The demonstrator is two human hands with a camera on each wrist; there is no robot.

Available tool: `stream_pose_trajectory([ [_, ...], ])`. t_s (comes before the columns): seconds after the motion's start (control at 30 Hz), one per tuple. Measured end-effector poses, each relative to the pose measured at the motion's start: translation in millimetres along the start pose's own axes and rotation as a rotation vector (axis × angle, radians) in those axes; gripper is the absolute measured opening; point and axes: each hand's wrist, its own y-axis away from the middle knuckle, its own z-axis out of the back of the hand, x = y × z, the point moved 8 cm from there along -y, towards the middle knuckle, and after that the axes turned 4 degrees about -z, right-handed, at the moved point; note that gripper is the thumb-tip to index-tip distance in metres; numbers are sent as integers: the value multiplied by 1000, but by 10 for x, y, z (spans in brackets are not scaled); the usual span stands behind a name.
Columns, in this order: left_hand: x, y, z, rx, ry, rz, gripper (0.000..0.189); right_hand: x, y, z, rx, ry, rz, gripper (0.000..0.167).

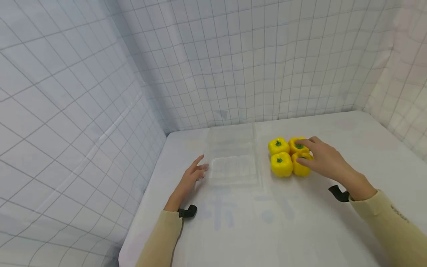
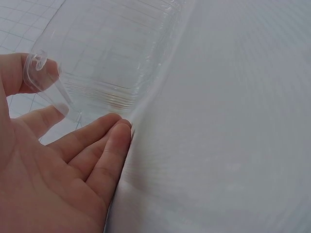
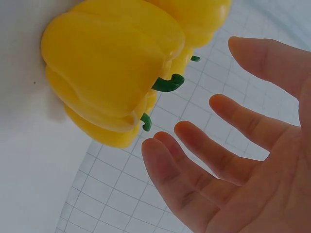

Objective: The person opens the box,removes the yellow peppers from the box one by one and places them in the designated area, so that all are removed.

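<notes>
A clear plastic clamshell box [image 1: 235,183] lies opened on the white table, its transparent lid [image 1: 231,134] at the back. My left hand [image 1: 190,178] is at the box's left side, fingers spread and mostly straight. In the left wrist view, the thumb shows through the clear rim [image 2: 30,77], and the other fingertips come close to the box's lower edge. Several yellow bell peppers [image 1: 281,165] with green stems stand clustered right of the box. Over the right-hand peppers hovers my right hand [image 1: 328,159], partly covering them. The right wrist view shows a gap between its loosely bent fingers and the nearest pepper [image 3: 107,58].
White cloth walls [image 1: 220,63] with a grid pattern surround the table [image 1: 240,237] at the back and sides. Black straps with small mounts [image 1: 188,211] sit on both wrists, below tan sleeves [image 1: 160,237]. Faint bluish marks show on the table in front of the box.
</notes>
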Motion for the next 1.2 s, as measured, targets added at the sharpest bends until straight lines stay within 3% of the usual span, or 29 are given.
stream_pose_trajectory([
  [0.4,-2,148,80,-18,-34,-7,62,271,-118,96,-123,-86,65,51],
  [0.6,-49,177,66,-11,-31,-1,61,331,-154,191,-152,-125,52,50],
  [0.87,-138,155,-44,20,46,-7,62,214,-107,312,-216,-158,31,47],
  [1.2,-188,147,-93,21,18,-5,62,7,-46,321,-277,-154,4,46],
])
